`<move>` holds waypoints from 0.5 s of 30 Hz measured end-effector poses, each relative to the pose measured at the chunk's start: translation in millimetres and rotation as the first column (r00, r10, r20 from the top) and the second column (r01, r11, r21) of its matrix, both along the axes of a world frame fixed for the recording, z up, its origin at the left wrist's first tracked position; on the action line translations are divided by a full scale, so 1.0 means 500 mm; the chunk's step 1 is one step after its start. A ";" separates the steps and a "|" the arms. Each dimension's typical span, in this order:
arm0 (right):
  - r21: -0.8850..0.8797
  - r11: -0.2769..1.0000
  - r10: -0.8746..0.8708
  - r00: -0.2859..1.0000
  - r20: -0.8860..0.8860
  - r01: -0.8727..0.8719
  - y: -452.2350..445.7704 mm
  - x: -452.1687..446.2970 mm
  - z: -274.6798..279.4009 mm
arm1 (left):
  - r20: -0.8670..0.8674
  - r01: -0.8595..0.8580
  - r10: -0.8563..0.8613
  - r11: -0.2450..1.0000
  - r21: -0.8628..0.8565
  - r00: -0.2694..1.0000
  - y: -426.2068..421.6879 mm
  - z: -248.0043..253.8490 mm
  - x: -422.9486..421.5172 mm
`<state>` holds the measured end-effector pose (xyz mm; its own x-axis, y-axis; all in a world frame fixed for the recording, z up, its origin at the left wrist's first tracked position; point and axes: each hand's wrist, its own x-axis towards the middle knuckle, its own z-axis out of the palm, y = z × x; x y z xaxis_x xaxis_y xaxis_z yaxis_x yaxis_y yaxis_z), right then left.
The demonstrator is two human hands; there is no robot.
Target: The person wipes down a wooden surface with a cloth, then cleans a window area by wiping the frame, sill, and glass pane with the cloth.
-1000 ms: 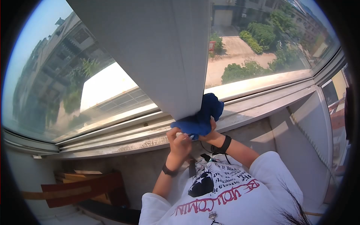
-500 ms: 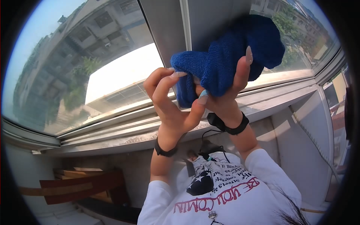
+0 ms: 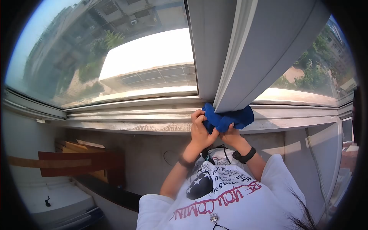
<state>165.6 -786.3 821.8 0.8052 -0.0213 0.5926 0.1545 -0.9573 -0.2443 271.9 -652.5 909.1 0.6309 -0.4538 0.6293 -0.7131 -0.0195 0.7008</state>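
A bunched blue cloth (image 3: 234, 118) wraps round the bottom end of the grey window post (image 3: 264, 50), low down by the window track (image 3: 153, 115). My left hand (image 3: 201, 130) grips the cloth's left end, fingers curled over it. On the cloth's lower edge, my right hand (image 3: 232, 136) is closed, its thumb against the fabric and its other fingers partly hidden. The two hands are close together. Both wrists wear dark bands.
Large window panes (image 3: 145, 50) stand left and right of the post, with buildings and trees outside. Reddish-brown boards (image 3: 65, 164) lie at the lower left. A rope (image 3: 316, 168) hangs by the right wall.
The cloth and both hands went up close along the post, then came back down to its bottom end. The view has turned, so the post now appears farther right.
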 end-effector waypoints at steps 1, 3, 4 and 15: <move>0.082 0.996 0.023 0.999 0.022 -0.025 0.002 0.001 -0.024 | 0.021 -0.014 0.014 1.000 -0.006 1.000 -0.005 0.002 0.001; 0.226 0.971 0.022 0.974 0.225 -0.074 0.009 0.005 -0.045 | 0.024 -0.032 0.033 0.998 -0.049 0.999 -0.012 0.010 0.000; 0.264 0.960 0.010 0.955 0.298 -0.093 0.010 0.001 -0.050 | 0.027 -0.040 0.042 0.996 -0.079 0.999 -0.019 0.016 0.000; 0.136 0.990 -0.044 0.999 0.022 0.041 0.104 0.041 0.113 | -0.219 0.107 -0.075 0.984 0.141 0.973 0.084 0.099 0.069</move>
<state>186.1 -734.5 878.1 0.7866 -0.1371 0.6021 0.1220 -0.9213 -0.3691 306.4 -610.7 958.8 0.6942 -0.5950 0.4051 -0.5520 -0.0789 0.8301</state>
